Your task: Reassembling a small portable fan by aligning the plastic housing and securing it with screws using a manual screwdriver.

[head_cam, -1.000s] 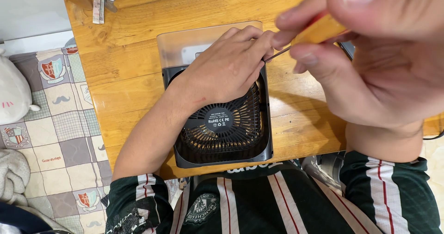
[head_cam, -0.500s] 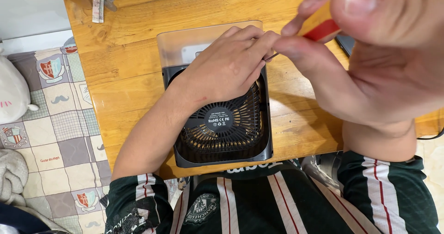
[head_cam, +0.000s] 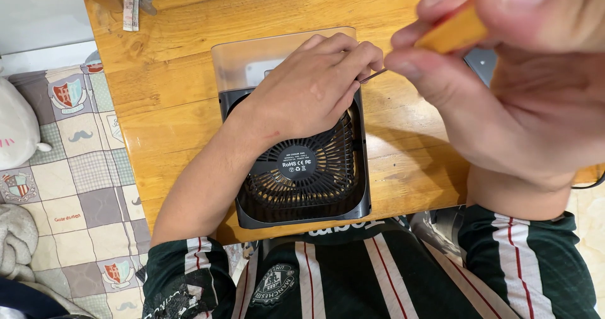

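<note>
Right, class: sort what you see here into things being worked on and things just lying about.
In use:
- left hand, pressing on the dark square fan with round grille
- right hand, holding the orange-handled screwdriver

Lying about:
- wooden table
- patchwork floor mat
- white plush toy

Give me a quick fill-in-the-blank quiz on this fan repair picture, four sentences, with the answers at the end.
1. The left hand rests on the black ____.
2. The right hand holds a screwdriver whose handle is ____.
3. The fan lies on a ____ table.
4. The person's shirt is dark green with ____.

Answers: fan; orange; wooden; stripes
</note>
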